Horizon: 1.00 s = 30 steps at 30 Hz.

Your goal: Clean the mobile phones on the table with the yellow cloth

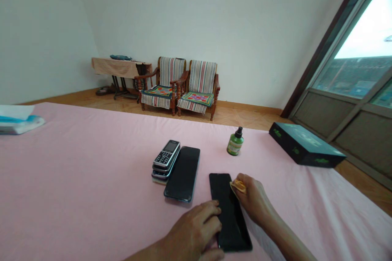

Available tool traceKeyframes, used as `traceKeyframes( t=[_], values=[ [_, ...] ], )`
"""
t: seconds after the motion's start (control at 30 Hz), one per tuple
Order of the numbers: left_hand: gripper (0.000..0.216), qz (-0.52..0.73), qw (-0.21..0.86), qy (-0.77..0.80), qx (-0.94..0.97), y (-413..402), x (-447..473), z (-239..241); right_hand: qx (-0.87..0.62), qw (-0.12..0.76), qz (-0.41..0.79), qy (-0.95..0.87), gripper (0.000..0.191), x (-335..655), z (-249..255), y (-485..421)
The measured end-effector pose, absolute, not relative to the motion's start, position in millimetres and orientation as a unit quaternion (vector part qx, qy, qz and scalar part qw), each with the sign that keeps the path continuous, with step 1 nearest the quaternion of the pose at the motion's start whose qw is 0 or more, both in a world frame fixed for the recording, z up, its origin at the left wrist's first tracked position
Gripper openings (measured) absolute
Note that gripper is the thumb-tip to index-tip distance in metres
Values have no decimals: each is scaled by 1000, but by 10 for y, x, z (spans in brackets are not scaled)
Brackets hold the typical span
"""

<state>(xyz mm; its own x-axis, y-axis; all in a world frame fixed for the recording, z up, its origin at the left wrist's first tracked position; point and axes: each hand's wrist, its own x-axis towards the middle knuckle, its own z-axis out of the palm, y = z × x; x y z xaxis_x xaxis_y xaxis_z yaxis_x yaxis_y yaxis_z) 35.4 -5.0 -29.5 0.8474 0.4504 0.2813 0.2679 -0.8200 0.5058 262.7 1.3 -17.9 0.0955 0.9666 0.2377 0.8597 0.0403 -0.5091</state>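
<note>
A black smartphone (pixel 230 216) lies face up on the pink bedsheet, its dark screen showing. My left hand (pixel 197 228) rests along its left edge, fingers slightly bent and apart, fingertips touching the rim. At the upper right edge, my right hand (pixel 252 195) is closed on a folded yellow cloth (pixel 239 186) and presses it to the phone's side. Just left of that, another large phone (pixel 183 174) lies flat. Against it stands a stack of several phones, topped by a silver keypad phone (pixel 168 153).
A green spray bottle (pixel 235 143) with a black nozzle stands beyond my right hand. Further right lies a dark box (pixel 306 144). A white and blue packet (pixel 20 124) sits at the far left. Two wooden chairs (pixel 199 83) and a cloth-covered table (pixel 114 67) stand by the wall.
</note>
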Motion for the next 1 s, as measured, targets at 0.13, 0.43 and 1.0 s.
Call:
traceKeyframes(
  t=[0.13,0.43,1.0],
  values=[
    [36,191,242,208,928,-101,339,-119,-686,278,114,-662,27,2612,-204,-156],
    [38,196,244,203,928,-89,349,-201,-672,310,137,-659,24,2568,-315,-598],
    [12,239,80,198,947,-158,328,-173,-599,325,146,-717,15,2264,122,106]
  ],
)
